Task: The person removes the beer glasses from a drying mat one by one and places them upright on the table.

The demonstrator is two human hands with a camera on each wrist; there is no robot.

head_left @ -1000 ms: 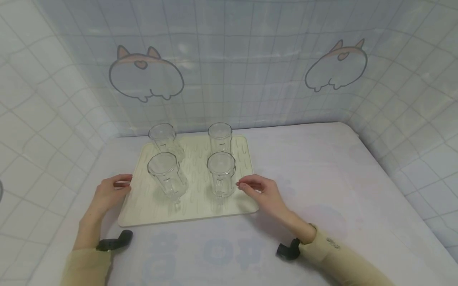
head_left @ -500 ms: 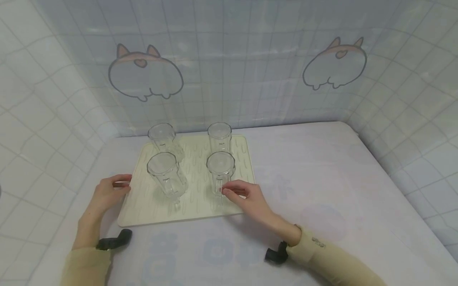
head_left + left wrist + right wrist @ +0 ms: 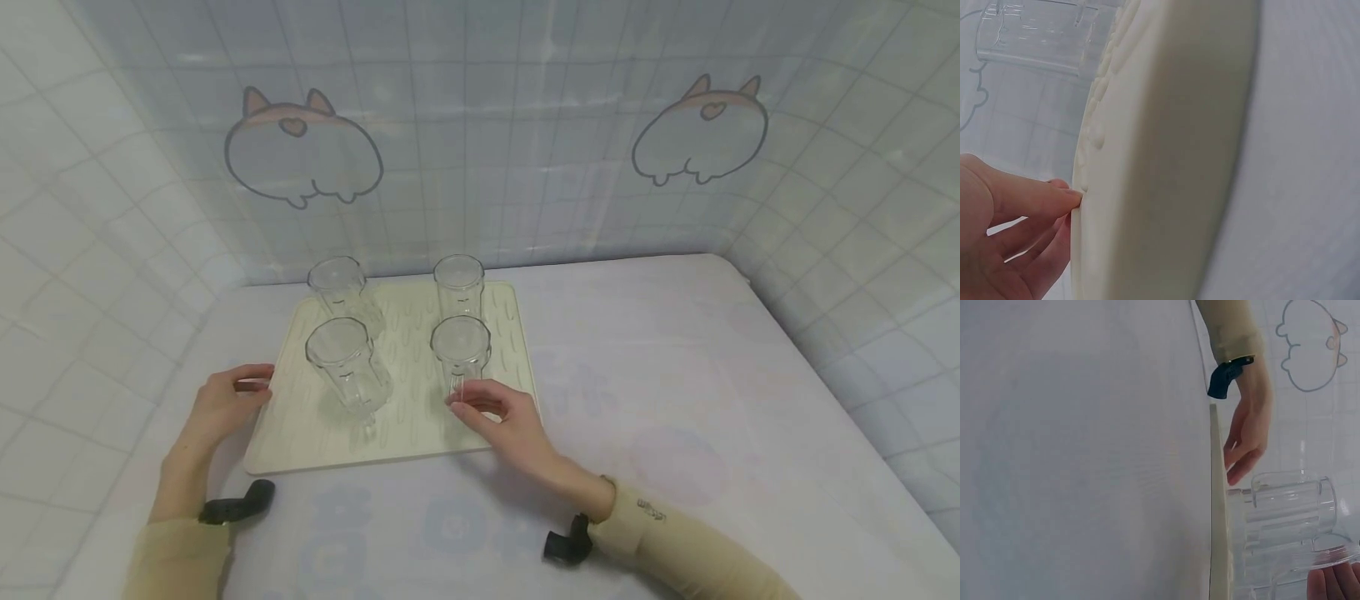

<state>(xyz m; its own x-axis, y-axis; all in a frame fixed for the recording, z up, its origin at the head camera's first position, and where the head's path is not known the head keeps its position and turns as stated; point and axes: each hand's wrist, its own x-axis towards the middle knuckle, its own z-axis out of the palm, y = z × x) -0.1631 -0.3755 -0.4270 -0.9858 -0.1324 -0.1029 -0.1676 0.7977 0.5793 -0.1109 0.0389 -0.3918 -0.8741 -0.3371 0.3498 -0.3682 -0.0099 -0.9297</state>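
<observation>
In the head view, the table (image 3: 645,358) was seen from high above its near side, facing forward and downward, so that the far edge and far right corner were taken in. The left wrist view was set low and turned sideways, very near the mat (image 3: 408,437), directed past the left hand (image 3: 225,404) toward the far edge. The right wrist view, likewise sideways, was held low over the table; the right hand (image 3: 506,417) was cut off by its frame. The mat and left hand were shared by all three views, the right hand by the head and right wrist views.
</observation>
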